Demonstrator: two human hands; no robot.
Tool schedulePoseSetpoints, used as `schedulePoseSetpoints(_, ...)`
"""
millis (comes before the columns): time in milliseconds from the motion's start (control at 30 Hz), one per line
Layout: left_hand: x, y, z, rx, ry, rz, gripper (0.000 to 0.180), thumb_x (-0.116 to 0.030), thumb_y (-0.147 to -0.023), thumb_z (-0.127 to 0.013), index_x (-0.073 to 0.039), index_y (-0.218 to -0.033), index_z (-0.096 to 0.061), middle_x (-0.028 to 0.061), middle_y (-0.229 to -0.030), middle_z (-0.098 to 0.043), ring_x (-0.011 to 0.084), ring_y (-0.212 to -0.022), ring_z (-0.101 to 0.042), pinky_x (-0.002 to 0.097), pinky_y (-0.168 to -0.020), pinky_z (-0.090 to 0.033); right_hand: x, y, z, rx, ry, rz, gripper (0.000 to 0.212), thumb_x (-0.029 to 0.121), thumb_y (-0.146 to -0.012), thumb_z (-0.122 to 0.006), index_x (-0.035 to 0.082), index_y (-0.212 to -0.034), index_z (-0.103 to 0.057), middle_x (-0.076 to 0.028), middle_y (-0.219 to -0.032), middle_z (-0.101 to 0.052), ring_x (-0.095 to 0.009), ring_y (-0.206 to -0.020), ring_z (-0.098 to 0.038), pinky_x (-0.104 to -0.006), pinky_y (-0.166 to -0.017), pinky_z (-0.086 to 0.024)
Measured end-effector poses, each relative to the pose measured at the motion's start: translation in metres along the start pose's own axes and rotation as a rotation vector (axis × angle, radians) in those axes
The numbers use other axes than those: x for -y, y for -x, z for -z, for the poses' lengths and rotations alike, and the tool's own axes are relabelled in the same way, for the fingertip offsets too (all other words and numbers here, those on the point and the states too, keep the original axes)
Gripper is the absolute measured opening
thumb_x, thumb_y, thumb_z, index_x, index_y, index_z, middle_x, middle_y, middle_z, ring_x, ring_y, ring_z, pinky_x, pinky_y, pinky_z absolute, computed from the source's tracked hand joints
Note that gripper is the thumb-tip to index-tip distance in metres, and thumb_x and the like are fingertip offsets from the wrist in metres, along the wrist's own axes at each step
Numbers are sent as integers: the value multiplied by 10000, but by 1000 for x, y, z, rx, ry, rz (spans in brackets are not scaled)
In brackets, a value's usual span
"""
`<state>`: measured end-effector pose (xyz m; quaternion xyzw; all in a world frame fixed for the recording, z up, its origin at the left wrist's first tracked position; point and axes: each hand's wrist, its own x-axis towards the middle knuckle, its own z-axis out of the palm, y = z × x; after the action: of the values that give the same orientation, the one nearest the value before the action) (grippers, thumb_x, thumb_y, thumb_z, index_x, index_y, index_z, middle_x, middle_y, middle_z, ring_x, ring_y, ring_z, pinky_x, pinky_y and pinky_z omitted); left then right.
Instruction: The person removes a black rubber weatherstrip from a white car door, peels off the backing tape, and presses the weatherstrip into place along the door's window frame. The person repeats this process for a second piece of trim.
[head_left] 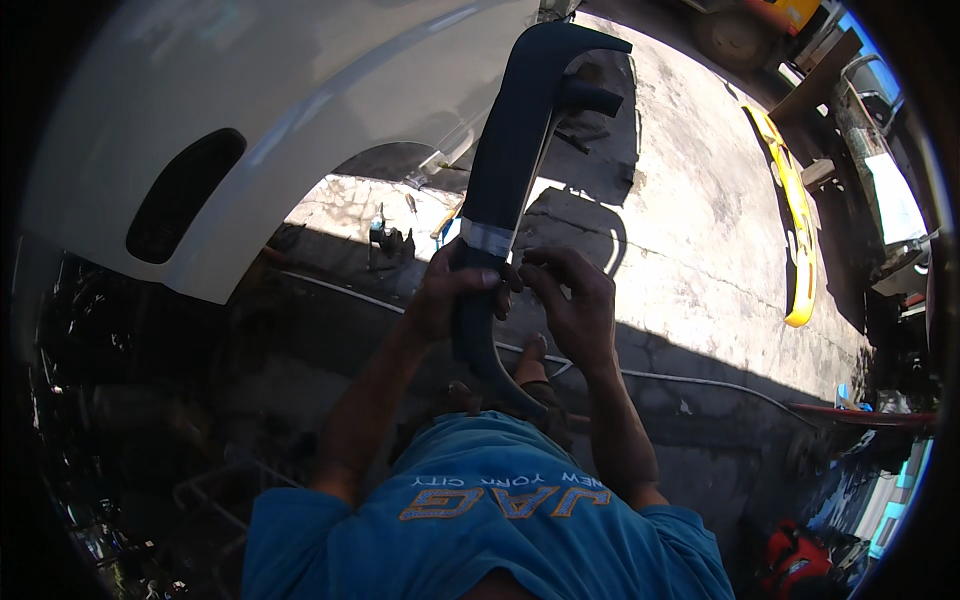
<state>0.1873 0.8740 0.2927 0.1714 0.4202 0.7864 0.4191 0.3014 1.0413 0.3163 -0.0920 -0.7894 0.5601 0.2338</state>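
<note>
I hold a long, curved black plastic car trim piece [520, 120] upright in front of me. A band of pale tape [487, 238] wraps around its middle. My left hand [452, 290] grips the piece just below the tape. My right hand [570, 300] is beside it on the right, fingers pinched together at the edge of the tape; what they pinch is too small to tell. The lower end of the piece [490, 365] reaches down toward my blue shirt.
A white car body panel [200, 110] with a dark oval opening arches at the upper left. A yellow car part [797, 225] lies on the concrete ground at right. A thin hose [700, 383] runs across the ground. Small tools [388, 240] lie near the panel.
</note>
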Motion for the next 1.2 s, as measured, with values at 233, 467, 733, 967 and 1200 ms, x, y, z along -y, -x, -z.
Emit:
schedulePoseSetpoints(233, 7, 16, 18, 66, 161, 38, 336, -187, -902, -706, 22, -1144, -601, 154, -818, -703, 237, -623, -726, 362, -549, -641, 8, 3, -21, 7, -131, -83, 196, 80, -920, -740, 1, -1099, -727, -118, -975, -764, -179, -851, -748, -326, -760, -559)
schedulePoseSetpoints(467, 25, 10, 41, 192, 370, -46, 365, -218, -910, -707, 60, -1125, -607, 168, -803, -708, 240, -583, -727, 329, -508, -636, 22, -4, -31, 79, -248, -159, 233, 113, -941, -724, -25, -1129, -724, -130, -938, -768, -168, -840, -747, -318, -756, -566)
schedulePoseSetpoints(733, 22, 10, 43, 259, 415, -66, 416, -173, -905, -720, 74, -1212, -589, 189, -844, -713, 269, -620, -744, 377, -539, -663, 33, -7, -39, 41, -237, -115, 233, 162, -933, -735, -18, -1079, -752, -144, -895, -770, -163, -791, -746, -308, -717, -568)
schedulePoseSetpoints(967, 8, 8, 34, 104, 108, -71, 391, -95, -852, -751, 46, -1190, -615, 171, -854, -725, 278, -644, -749, 383, -567, -665, 49, -11, -31, 19, -65, -140, 256, 185, -924, -693, -35, -1041, -750, -185, -866, -758, -243, -793, -765, -352, -736, -584)
schedulePoseSetpoints(1200, -10, 14, 20, -1, -222, -102, 411, 24, -799, -801, 42, -1166, -617, 180, -856, -735, 296, -682, -758, 403, -595, -653, 39, -11, -30, 16, 6, -45, 198, 112, -910, -657, -37, -1026, -714, -151, -837, -736, -206, -772, -730, -349, -713, -554)
